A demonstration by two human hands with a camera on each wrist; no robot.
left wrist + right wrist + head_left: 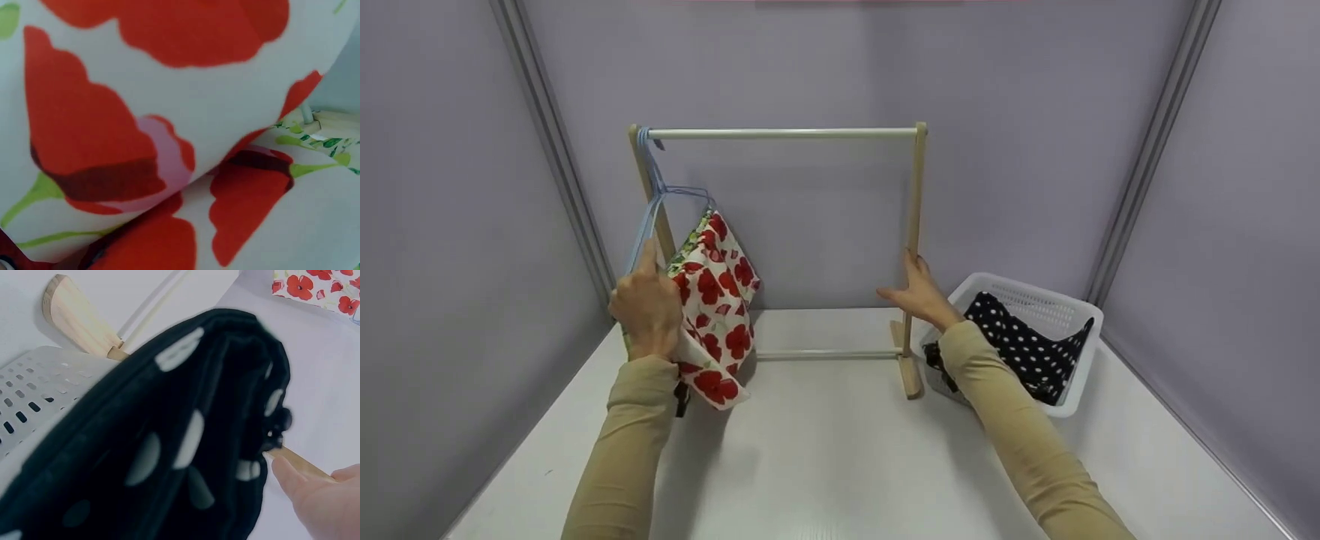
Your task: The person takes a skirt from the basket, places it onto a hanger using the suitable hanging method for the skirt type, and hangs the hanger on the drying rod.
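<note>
Blue hangers [658,187] hang at the left end of the wooden rack's top rail [780,133]. From them hangs a white cloth garment with red flowers [720,292], which fills most of the left wrist view. My left hand [646,311] is at the garment's left edge, beside the rack's left post, index finger pointing up along the hanger. Its other fingers are bent and their tips hidden, so I cannot tell what they hold. My right hand [924,294] touches the right post [916,202], thumb spread out to the left and fingers against the wood.
A white perforated basket [1089,360] stands right of the rack, holding a black garment with white dots [1027,352]. That garment bulges close before the right wrist camera. A lower rail [825,354] joins the posts near the white table [825,450]. Grey walls enclose the table.
</note>
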